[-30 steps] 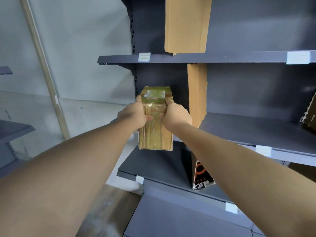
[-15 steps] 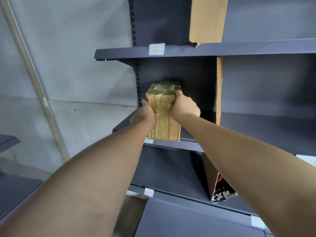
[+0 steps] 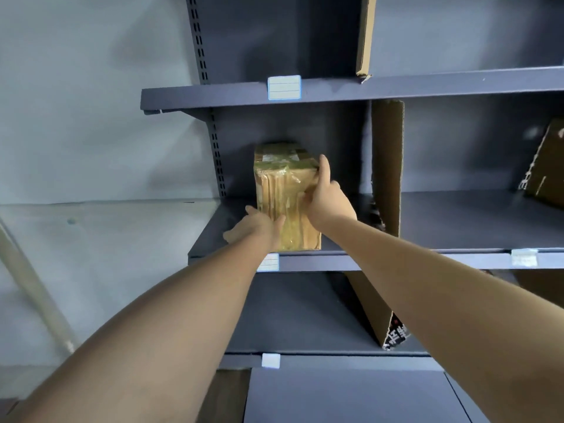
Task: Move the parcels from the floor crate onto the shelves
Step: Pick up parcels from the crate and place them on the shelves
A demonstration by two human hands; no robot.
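A tall brown parcel wrapped in clear tape stands upright on the left end of the middle grey shelf, its base near the front lip. My left hand holds its lower left corner, thumb on the front face. My right hand grips its right side, with the thumb on the front and one finger stretched up along the right edge. The floor crate is out of view.
A cardboard divider stands just right of the parcel. More cardboard sits on the top shelf and leans on the lower shelf. A dark box leans at the far right. A slanted pole crosses the left wall.
Both hands carried the parcel up and forward from the air onto the middle shelf. My left hand slid down to the parcel's lower left corner.
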